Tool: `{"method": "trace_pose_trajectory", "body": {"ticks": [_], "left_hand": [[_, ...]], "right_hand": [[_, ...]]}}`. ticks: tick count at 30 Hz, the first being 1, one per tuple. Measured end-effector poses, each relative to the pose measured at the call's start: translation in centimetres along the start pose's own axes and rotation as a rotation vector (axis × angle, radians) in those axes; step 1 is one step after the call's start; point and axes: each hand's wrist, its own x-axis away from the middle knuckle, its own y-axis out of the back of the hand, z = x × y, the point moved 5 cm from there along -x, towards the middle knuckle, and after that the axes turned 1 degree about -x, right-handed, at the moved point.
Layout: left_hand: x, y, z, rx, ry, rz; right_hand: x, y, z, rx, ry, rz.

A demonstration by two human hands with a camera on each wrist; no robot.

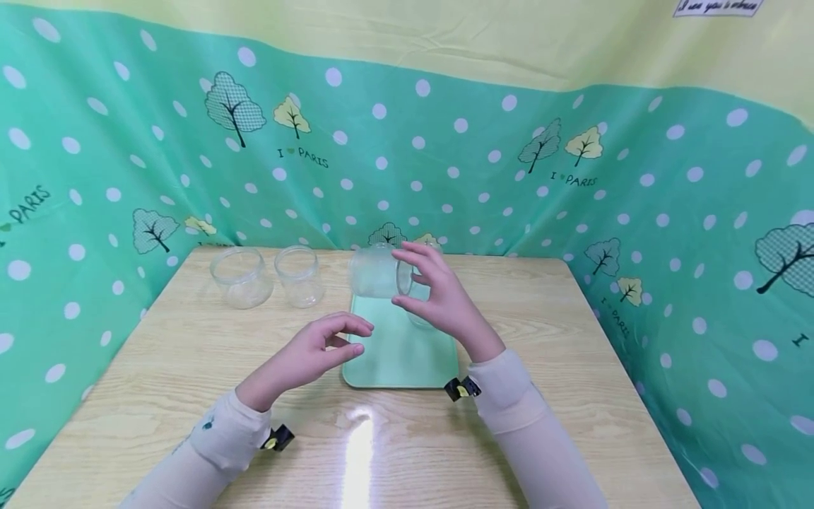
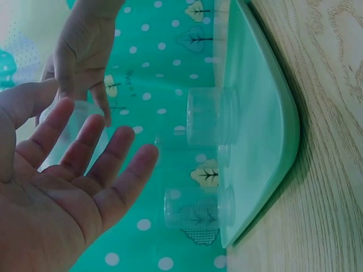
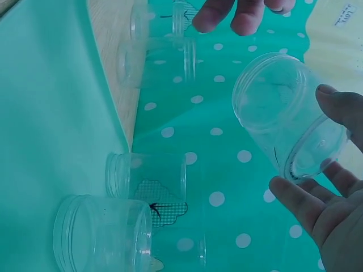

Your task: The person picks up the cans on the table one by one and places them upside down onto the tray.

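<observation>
My right hand [image 1: 439,293] grips a clear, threaded-rim jar [image 1: 372,274] by its base end, thumb on one side and fingers on the other. The jar is in the air above the far part of a pale green tray [image 1: 400,360], lying sideways with its mouth toward the left. My left hand [image 1: 311,352] hovers left of the tray, fingers apart and bent a little, touching nothing. In the left wrist view its palm faces up toward the jar. Clear jars [image 3: 108,232] stand rim-down on the tray, mostly hidden behind my right hand in the head view.
On the wooden table [image 1: 191,396], left of the tray, a wide clear jar [image 1: 244,283] and a narrower one [image 1: 299,279] stand with mouths up. A green dotted curtain [image 1: 381,141] hangs behind the table and along its sides.
</observation>
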Motion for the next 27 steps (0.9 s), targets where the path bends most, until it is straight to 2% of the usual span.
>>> {"method": "trace_pose_trajectory", "body": {"ticks": [8,12,16,27], "left_hand": [[0.1,0.1,-0.1,0.001,0.000,-0.005],[0.1,0.1,-0.2,0.001,-0.003,-0.004],[0.1,0.2,-0.1,0.000,-0.006,-0.003],[0.1,0.2,-0.1,0.003,-0.011,0.000]], "right_hand": [[-0.8,-0.3,-0.1,0.031,0.031,0.014],[-1.2,-0.3,-0.2,0.091,0.037,0.027],[-1.2,-0.4,-0.5,0.159,0.022,0.040],[-1.4,-1.5,-1.3,0.243,-0.024,0.101]]}}
